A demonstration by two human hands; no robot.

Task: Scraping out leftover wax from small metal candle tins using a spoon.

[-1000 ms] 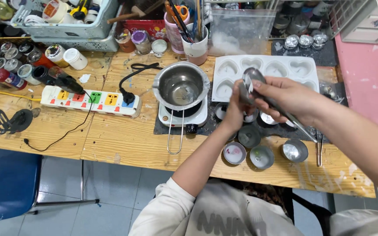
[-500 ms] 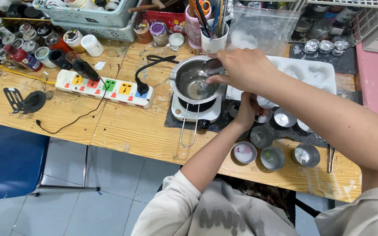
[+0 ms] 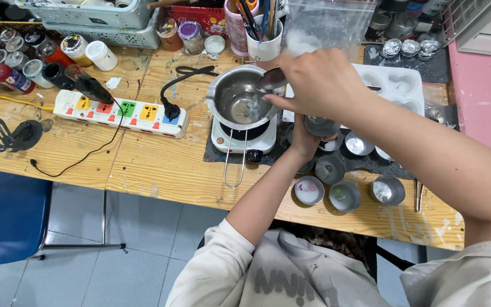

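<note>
The spoon [image 3: 273, 78] is in the right hand [image 3: 319, 82], which pinches its handle between thumb and fingers. The bowl of the spoon hangs over the right rim of the small steel pot [image 3: 237, 96]. The pot stands on a white electric hot plate [image 3: 240, 138], a little left of the middle of the wooden counter [image 3: 160, 165], and its wire handle points toward the near edge. At the bottom of the pot lies some pale, partly melted material.

The left hand [image 3: 308, 133] is just below the right hand and closes around a small metal tin [image 3: 320, 125], which it holds just right of the hot plate, above the dark mat [image 3: 370, 165]. Most of its fingers are hidden behind the tin.

On the mat, near the counter's front edge, stand several round tins [image 3: 345, 195]; some of them have a pale filling. Behind the right hand lies a white mould tray [image 3: 402, 85] with heart-shaped hollows.

To the left of the pot lies a white power strip [image 3: 121, 112] with coloured switches and a black plug in it. Far on the left stand small paint bottles [image 3: 26, 59] and grey baskets [image 3: 98, 17]. A white cup with brushes [image 3: 263, 40] stands just behind the pot. Below the counter, at left, a blue chair [image 3: 4, 219] is visible.
</note>
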